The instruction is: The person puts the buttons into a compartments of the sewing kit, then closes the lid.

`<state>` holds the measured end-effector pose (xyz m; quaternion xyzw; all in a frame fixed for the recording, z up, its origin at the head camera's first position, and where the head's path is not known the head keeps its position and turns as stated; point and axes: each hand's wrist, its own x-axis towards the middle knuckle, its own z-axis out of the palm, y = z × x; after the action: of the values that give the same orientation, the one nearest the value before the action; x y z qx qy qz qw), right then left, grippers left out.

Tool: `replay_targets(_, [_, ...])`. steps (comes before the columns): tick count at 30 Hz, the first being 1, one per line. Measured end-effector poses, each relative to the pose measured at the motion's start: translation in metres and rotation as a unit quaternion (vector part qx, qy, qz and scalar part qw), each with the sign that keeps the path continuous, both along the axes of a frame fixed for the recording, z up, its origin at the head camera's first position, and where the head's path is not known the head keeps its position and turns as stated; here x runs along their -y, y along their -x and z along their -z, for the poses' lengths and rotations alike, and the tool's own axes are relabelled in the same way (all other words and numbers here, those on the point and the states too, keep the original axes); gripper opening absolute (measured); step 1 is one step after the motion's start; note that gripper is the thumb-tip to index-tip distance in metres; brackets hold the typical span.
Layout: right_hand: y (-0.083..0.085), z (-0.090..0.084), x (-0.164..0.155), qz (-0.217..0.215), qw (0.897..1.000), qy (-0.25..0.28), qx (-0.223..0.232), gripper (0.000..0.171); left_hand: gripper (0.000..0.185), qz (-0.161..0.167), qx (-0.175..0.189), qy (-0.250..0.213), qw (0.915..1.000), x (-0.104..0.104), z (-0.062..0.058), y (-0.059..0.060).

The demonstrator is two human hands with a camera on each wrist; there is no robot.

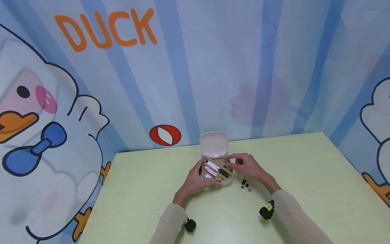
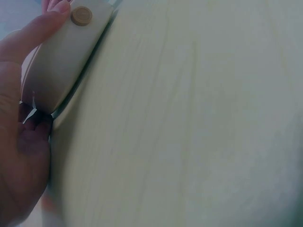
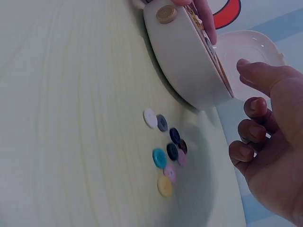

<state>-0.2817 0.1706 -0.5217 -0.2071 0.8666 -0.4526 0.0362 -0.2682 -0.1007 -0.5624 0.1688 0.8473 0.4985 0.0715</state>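
Table (image 3: pixel 71 118) buttons (image 3: pixel 166 150), clearest by right wrist.

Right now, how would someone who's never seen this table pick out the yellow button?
On the pale green table, just right of the open beige case, lies a cluster of buttons. The yellow button sits at the end farthest from the case, the only yellow one.

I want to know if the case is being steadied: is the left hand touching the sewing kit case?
Touching. The left wrist view shows the left hand with its thumb pressed against the case wall.
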Motion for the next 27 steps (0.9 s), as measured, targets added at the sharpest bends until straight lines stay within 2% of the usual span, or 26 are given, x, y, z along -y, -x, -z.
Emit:
replay_targets(8, [-0.013,0.000,-0.022,-0.004,1.000,-0.005,-0.013,0.035,0.116,-0.002,0.003,-0.004,1.0000,0.001,0.002,0.000])
replay_targets(14, [-0.026,0.008,-0.040,-0.029,0.999,-0.008,-0.030,0.034,0.117,-0.002,0.005,-0.001,1.0000,0.002,0.003,0.001])
replay_targets(22, [-0.046,0.014,-0.060,-0.033,0.999,-0.017,0.000,0.034,0.120,0.000,0.001,-0.002,1.0000,0.001,0.003,0.003])
replay_targets(27, [-0.059,0.017,-0.068,-0.038,0.999,-0.020,-0.002,0.031,0.120,0.000,0.003,-0.003,1.0000,0.001,0.003,0.002])
